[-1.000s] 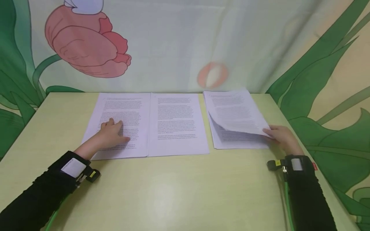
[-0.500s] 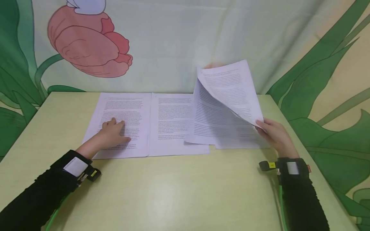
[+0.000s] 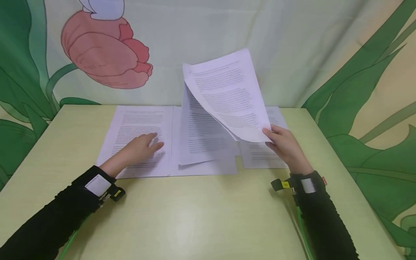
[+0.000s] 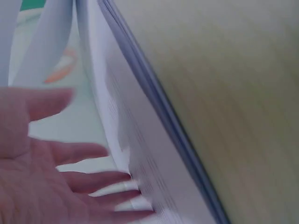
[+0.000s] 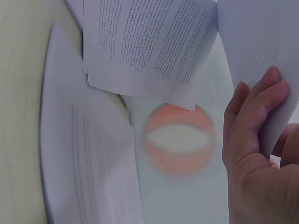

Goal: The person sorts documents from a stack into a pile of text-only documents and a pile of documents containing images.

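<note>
While the right hand (image 3: pixel 287 144) pinched their lower corner, up bowed the white printed sheets (image 3: pixel 224 97) above the flat pages (image 3: pixel 138 121), hiding some; the left hand (image 3: pixel 139 148), empty, stretched its fingers over those, print too small to read.

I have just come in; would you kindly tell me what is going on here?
A person's right hand grips raised printed sheets near a corner; these partly hide the middle page and the right-hand page. The left hand, fingers extended, is over the left-hand page on the table; I cannot tell whether it touches.
</note>
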Motion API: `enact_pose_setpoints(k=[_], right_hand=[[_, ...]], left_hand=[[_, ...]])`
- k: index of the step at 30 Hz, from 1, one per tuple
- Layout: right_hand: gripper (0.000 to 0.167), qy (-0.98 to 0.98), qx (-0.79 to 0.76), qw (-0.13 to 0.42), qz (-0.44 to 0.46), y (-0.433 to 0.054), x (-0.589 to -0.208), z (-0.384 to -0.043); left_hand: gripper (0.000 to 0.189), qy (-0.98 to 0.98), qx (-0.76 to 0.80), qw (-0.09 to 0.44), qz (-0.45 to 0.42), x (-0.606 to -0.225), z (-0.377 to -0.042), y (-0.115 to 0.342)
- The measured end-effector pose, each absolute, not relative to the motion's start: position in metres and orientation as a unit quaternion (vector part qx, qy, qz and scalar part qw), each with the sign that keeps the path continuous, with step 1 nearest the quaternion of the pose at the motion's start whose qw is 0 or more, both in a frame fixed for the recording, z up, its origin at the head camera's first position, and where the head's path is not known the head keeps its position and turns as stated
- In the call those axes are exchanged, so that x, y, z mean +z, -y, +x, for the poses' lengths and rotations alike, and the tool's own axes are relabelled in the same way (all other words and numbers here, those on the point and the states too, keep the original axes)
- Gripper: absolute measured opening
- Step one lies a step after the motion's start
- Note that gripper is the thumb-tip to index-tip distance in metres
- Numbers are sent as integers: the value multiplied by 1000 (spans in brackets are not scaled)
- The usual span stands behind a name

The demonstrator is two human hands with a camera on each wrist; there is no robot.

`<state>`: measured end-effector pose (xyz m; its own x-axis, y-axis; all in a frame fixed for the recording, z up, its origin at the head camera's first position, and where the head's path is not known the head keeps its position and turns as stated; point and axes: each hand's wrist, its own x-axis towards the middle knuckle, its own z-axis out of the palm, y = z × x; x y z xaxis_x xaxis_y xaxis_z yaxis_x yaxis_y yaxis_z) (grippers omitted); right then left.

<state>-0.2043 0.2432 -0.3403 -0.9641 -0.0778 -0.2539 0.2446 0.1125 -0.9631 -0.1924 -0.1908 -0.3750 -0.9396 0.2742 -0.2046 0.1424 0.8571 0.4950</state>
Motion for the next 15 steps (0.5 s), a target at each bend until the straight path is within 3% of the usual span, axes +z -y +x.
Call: enact_pose_setpoints(k=[6,15], right_hand=[[59,-695,-709,120,33,-221,-335,-204],[52,-682,-724,104,12,-191,-339,-201]], left_hand=[[83,-868,457,158,112,-364,-199,167],[83,-642,727,195,149,-349,-193,143]])
